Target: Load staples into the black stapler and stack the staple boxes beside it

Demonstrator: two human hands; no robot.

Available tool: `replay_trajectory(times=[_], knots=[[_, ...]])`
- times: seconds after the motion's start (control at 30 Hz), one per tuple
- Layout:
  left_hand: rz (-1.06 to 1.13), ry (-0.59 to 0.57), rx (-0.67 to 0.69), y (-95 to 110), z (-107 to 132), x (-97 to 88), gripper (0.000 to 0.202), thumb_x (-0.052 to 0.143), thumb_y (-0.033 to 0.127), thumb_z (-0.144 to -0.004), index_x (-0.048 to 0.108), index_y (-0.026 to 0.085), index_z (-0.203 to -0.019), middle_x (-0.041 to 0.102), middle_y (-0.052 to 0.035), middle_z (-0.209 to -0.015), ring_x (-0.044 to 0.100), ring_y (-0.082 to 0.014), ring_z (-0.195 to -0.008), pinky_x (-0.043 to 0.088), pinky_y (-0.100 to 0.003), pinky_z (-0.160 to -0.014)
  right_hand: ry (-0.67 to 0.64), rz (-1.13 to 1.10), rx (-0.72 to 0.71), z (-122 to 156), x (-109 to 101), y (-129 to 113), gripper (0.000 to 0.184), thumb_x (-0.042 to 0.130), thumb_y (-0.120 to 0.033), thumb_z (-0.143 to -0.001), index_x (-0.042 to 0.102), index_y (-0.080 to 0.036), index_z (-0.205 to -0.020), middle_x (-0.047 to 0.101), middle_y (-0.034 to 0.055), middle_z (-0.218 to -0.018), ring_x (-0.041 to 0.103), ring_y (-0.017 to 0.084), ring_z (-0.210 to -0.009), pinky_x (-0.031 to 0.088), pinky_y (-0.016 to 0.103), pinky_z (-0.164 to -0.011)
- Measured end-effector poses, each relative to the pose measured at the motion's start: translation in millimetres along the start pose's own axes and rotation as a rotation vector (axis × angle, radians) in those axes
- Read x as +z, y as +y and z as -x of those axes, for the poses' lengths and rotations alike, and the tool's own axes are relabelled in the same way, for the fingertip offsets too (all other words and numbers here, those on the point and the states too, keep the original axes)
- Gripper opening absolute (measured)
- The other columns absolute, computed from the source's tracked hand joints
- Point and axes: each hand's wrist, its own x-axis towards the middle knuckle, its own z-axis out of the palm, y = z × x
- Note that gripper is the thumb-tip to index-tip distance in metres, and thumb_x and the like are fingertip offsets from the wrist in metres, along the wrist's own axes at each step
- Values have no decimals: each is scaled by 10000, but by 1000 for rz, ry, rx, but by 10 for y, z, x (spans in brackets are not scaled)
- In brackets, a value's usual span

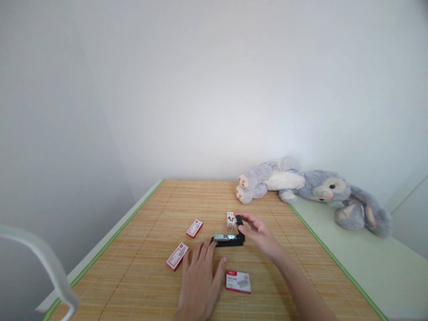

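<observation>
A black stapler (229, 240) lies on the bamboo mat (150, 223), its top arm swung up at the right end. My right hand (259, 234) pinches that raised black arm at its tip. My left hand (200, 276) lies flat on the mat, fingers stretched out, fingertips touching the stapler's left end. Red-and-white staple boxes lie around: one (238, 281) just right of my left hand, one (177, 257) to its left, one (194, 228) further back. A small white box (230, 219) stands behind the stapler.
A grey and white plush rabbit (314, 189) lies at the back right, partly on the pale green surface (368, 263) beside the mat. White walls close in behind and to the left. A white curved bar (43, 263) crosses the lower left corner.
</observation>
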Motion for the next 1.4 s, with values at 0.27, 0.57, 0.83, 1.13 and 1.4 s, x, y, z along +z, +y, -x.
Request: replay_trajectory(times=[0.27,0.57,0.83,1.13,1.4], knots=[[38,-6,-27,9,4,45,450,422,452,-1013,505,316,-1434,542,-50,-1489,447,-298,-1377,330,-580,-1140,142,-129,255,467,-732,287,571,832,-512,-711,656,-242,-1182,681,87,-1193,658,272,-1104,573,424,-943],[316,-135,86,-86,110,-126,481,622,446,-900,541,307,-1354,576,-61,-1386,524,-271,-1281,458,-437,-1078,83,53,486,918,-547,194,473,687,-637,-780,627,-208,-971,594,-40,-655,505,93,-437,358,195,-371],[376,-282,127,79,-100,-190,228,731,315,-787,683,317,-1010,653,-10,-1099,584,-240,-1073,473,-363,-921,-161,100,555,958,159,90,534,541,-738,-813,561,-212,-729,520,-67,-504,319,49,-327,190,198,-342],[464,-284,98,-204,-189,-154,240,773,316,-768,705,317,-998,651,9,-1054,604,-211,-1041,471,-314,-902,-104,175,516,755,188,284,446,579,-628,-807,513,-220,-638,461,-76,-440,307,60,-350,195,207,-378],[405,-182,85,-267,-131,-157,497,842,339,-681,630,306,-1129,599,-23,-1262,546,-258,-1209,459,-372,-1020,46,345,342,725,156,156,337,592,-556,-870,604,-222,-917,524,-67,-510,440,120,-441,273,226,-442]])
